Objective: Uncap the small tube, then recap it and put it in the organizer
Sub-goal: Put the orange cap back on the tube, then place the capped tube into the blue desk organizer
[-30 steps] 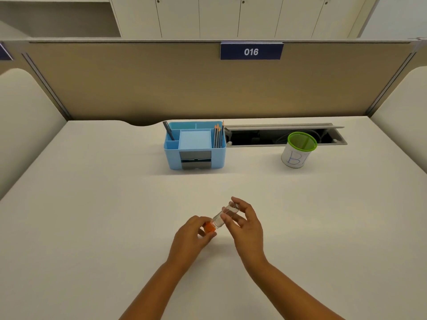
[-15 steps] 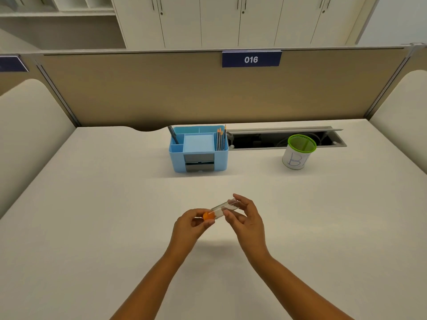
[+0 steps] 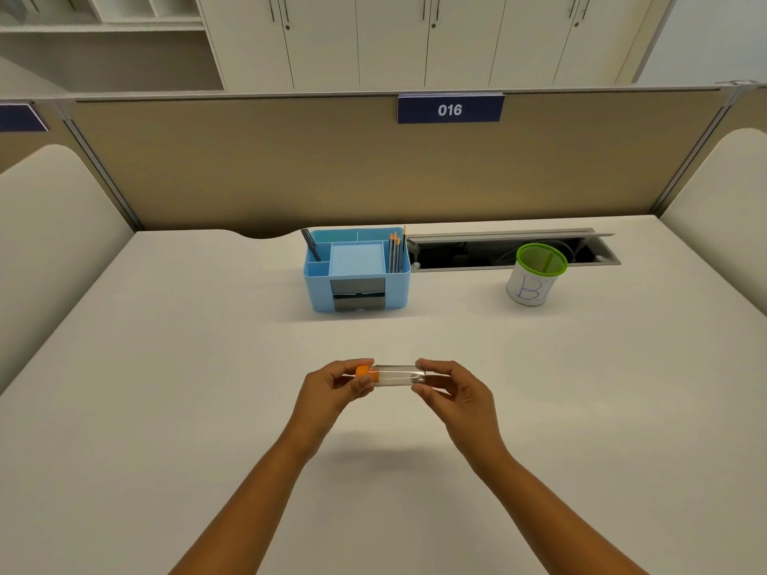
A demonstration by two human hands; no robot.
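**deskwatcher:** ok so going left to right, what's each hand doing?

**tubefan:** the left hand (image 3: 332, 385) pinches the orange cap (image 3: 365, 373) between thumb and fingertips. The cap sits on the left end of the small clear tube (image 3: 396, 374), which lies roughly level, held up over the desk (image 3: 166, 408) and not touching it. The right hand (image 3: 454, 392) pinches the other end of the tube between thumb and fingers.

**deskwatcher:** cap on or off?

**tubefan:** looks on, flush against the tube, can't tell if it's loosened.

**deskwatcher:** and the organizer?

**tubefan:** the blue organizer (image 3: 357, 271) is well apart, at the back of the desk, with a pen (image 3: 311, 244) in its left slot and pencils (image 3: 397, 253) in the right one. Further right stands a green-rimmed cup (image 3: 535, 276).
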